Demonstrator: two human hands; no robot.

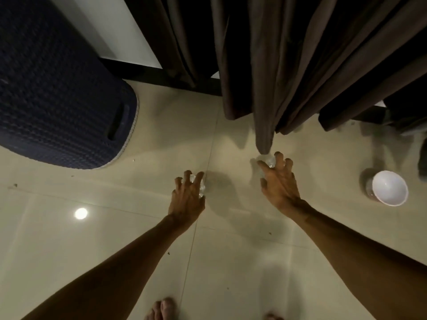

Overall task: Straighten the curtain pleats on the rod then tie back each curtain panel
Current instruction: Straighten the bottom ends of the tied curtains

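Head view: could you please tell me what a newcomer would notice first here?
Two bare arms reach down over the pale tiled floor: the left hand curls its fingers over the left clear object, the right hand over the right clear object. Above hangs the dark brown curtain, its hem near the right hand. A dark blue woven basket fills the upper left; a white bowl stands at the right.

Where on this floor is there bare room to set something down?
The widest bare floor lies between the navy basket and the left hand. A smaller patch lies between the right hand and the white bowl. It is crowded at the curtain hem, where each hand curls round a clear object.
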